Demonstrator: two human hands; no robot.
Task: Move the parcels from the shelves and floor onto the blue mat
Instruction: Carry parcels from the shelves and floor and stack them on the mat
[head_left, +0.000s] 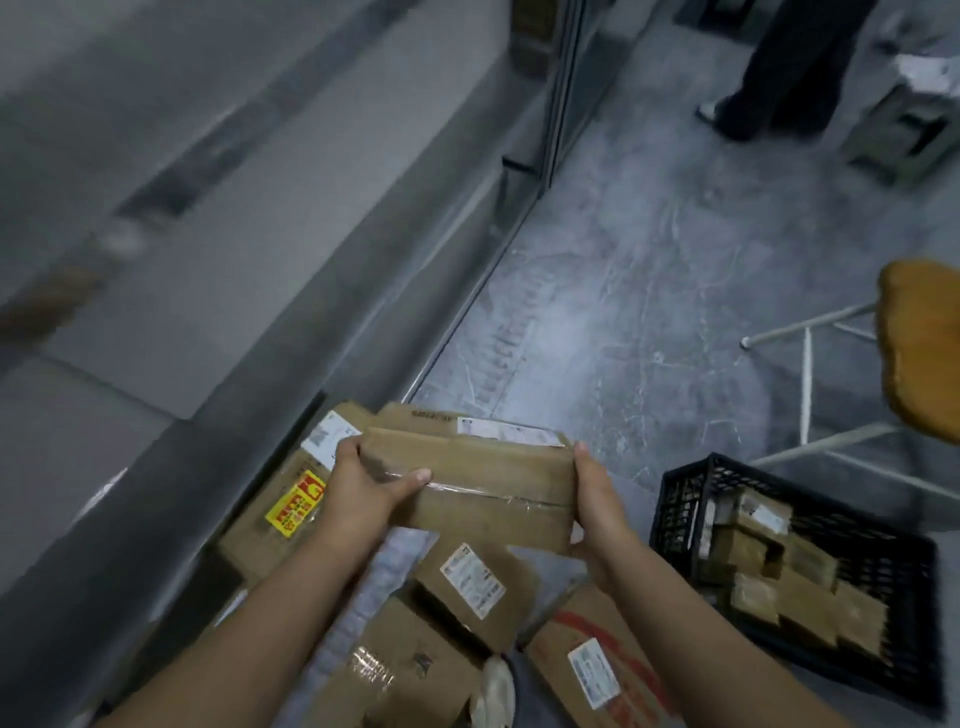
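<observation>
The floor (623, 291) is grey stone with pale lines in it, and it looks a bit shiny. On the left runs a long grey wall or shelf side (218, 249); it is too blurry to tell which.

Both hands hold one flat brown cardboard parcel with clear tape (483, 486) up in the air, above the pile. The left hand (363, 491) grips its left end with the thumb on top. The right hand (597, 501) grips its right end, fingers curled under.

Below it, more parcels lie on the floor by the grey side: a brown box with a yellow sticker (275, 519), a brown box with a white label (472, 584), and a brown box with red print (602, 670).

To the right, a black plastic crate (779, 480) sits on the floor with small brown boxes (779, 577) inside. Past it stands a wooden stool with white metal legs (919, 353).

Far off, another person's dark trouser legs (779, 67) stand on the floor.
</observation>
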